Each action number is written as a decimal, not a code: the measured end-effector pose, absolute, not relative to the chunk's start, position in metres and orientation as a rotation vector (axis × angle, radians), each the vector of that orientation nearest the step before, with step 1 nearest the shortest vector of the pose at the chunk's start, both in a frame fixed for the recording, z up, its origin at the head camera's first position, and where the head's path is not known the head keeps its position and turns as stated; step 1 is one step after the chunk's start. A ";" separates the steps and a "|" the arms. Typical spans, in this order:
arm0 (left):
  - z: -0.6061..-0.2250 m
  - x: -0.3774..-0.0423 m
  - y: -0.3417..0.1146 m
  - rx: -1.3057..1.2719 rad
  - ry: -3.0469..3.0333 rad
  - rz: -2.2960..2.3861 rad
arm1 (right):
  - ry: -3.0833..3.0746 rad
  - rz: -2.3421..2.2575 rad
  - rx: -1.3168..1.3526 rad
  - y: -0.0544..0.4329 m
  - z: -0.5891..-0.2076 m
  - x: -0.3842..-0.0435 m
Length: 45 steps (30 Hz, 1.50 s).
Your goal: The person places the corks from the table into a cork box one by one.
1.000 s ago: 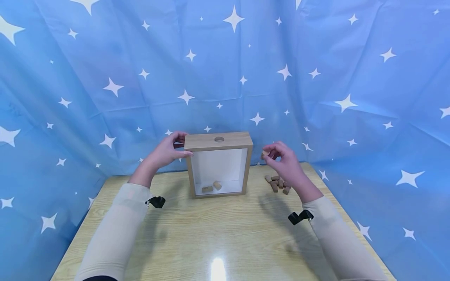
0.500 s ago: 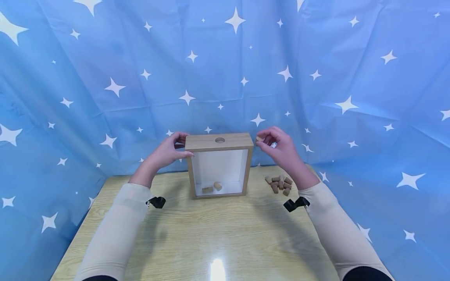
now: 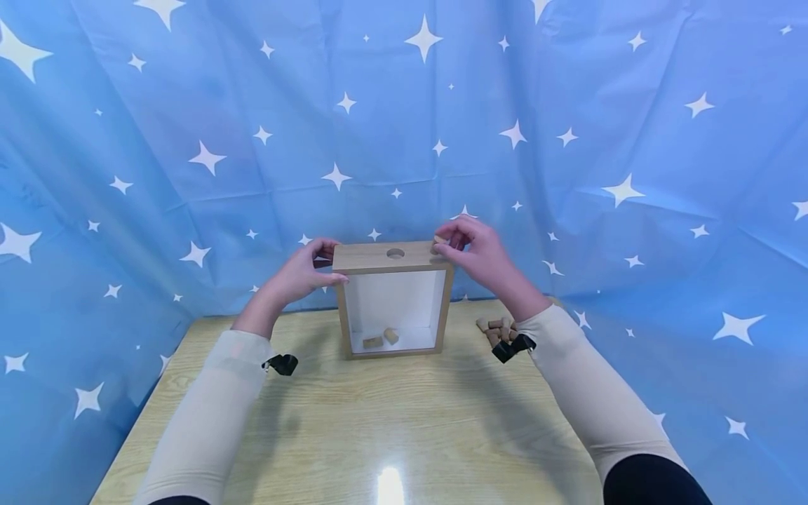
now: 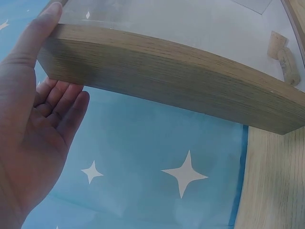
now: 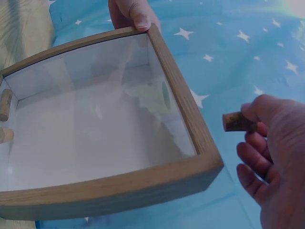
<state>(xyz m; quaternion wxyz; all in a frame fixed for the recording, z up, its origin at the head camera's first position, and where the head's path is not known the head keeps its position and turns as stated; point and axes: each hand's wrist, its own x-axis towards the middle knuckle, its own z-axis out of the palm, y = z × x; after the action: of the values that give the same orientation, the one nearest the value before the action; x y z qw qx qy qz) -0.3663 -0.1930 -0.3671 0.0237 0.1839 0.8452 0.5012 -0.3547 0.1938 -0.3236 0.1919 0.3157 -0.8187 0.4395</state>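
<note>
A wooden-framed shadow box (image 3: 340, 308) with a clear front and a round hole in its top stands upright on the table. Inside it, two corks (image 3: 373, 342) lie on the floor of the box. My left hand (image 3: 301, 273) grips the box's upper left corner, thumb on the front and fingers behind, as the left wrist view (image 4: 43, 119) also shows. Between thumb and fingertips my right hand (image 3: 476, 249) pinches a cork (image 5: 237, 122), held above the box's right top end, to the right of the hole.
Several loose corks (image 3: 494, 325) lie in a pile on the wooden table (image 3: 379, 414), right of the box and partly behind the right wrist's black strap mount (image 3: 513, 347). A blue curtain (image 3: 265, 91) with white stars hangs close behind and around the table.
My right hand has carried the cork up and leftward, from beside the box to over its right top end. The left hand and the box have stayed in place.
</note>
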 end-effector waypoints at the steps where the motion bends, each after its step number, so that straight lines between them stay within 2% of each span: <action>1: -0.368 -0.367 -0.193 0.574 2.617 1.552 | -2.310 1.232 0.888 0.191 -0.322 -0.356; 20: -0.369 -0.365 -0.194 0.585 2.638 1.554 | -2.445 1.168 1.000 0.142 -0.312 -0.370; 45: -0.368 -0.364 -0.193 0.597 2.628 1.552 | -2.501 1.066 1.066 0.127 -0.318 -0.380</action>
<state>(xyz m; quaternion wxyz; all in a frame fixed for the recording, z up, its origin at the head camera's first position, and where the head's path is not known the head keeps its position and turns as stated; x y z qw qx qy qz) -0.3635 -0.1925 -0.3682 0.0157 0.1919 0.8449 0.4990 -0.3800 0.1268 -0.3180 0.1105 0.3628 -0.8511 0.3629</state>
